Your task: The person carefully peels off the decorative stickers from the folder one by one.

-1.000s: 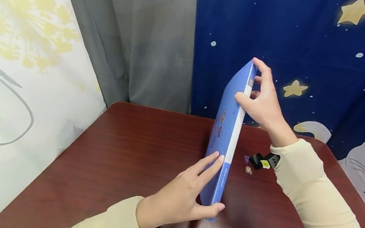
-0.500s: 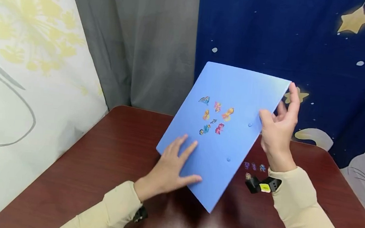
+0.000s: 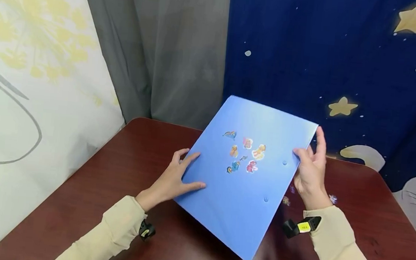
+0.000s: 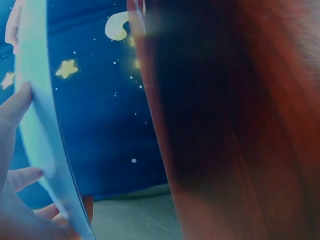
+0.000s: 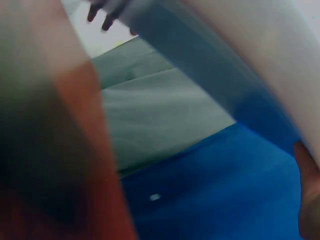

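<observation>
Both hands, left hand (image 3: 174,180) and right hand (image 3: 310,172), hold a stickered blue folder (image 3: 248,175).

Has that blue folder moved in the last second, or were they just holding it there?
Yes. The blue folder stood on edge a second ago; now its stickered face is turned up and it has come lower toward the table, held between the left hand and right hand.

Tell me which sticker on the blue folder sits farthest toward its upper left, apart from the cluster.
The rainbow-streaked sticker on the blue folder: it sits alone, up and left of the others, which cluster closer together below and right of it.
</observation>
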The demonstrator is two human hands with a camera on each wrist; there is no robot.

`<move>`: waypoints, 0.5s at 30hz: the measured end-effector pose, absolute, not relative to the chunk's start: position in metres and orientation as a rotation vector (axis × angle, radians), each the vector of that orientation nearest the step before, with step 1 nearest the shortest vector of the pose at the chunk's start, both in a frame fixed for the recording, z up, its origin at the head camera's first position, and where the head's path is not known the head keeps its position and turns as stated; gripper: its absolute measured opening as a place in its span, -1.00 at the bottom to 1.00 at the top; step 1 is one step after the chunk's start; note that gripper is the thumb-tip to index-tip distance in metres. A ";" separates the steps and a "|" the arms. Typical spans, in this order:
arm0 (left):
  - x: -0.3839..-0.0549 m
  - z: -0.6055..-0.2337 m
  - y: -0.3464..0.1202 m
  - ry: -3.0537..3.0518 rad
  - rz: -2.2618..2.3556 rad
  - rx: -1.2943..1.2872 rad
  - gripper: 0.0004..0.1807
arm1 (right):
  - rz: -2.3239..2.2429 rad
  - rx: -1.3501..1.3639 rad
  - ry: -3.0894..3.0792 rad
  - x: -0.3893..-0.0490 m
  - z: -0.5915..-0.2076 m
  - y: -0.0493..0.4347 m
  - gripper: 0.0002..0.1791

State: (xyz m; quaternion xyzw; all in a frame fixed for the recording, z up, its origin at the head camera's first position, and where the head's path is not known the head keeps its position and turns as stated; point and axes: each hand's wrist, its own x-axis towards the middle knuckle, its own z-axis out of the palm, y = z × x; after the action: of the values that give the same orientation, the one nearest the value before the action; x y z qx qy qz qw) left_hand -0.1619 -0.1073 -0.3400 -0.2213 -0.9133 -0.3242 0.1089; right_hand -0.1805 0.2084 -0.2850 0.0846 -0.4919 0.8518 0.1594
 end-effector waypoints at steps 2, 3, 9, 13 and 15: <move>-0.156 -0.341 -0.112 -2.701 -0.947 -0.686 -0.08 | 2.483 0.199 -1.470 -0.185 -0.298 0.209 -0.15; -0.153 -0.341 -0.113 -2.713 -0.930 -0.704 -0.06 | 2.494 0.182 -1.514 -0.187 -0.304 0.208 -0.15; -0.139 -0.347 -0.121 -2.874 -0.854 -0.781 0.03 | 2.461 0.004 -1.918 -0.196 -0.335 0.201 -0.12; -0.130 -0.356 -0.126 -3.004 -0.823 -0.818 0.06 | 2.332 -0.036 -2.222 -0.201 -0.353 0.195 -0.12; -0.128 -0.361 -0.127 -3.046 -0.800 -0.832 0.06 | 2.253 -0.037 -2.350 -0.205 -0.361 0.193 -0.10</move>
State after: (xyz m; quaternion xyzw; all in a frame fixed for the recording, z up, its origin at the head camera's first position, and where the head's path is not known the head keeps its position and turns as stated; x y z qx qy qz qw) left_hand -0.1277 -0.1270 -0.3613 -0.2549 -0.9336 -0.2453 -0.0577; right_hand -0.2046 0.1933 -0.3612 -0.0115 -0.7207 0.6909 -0.0568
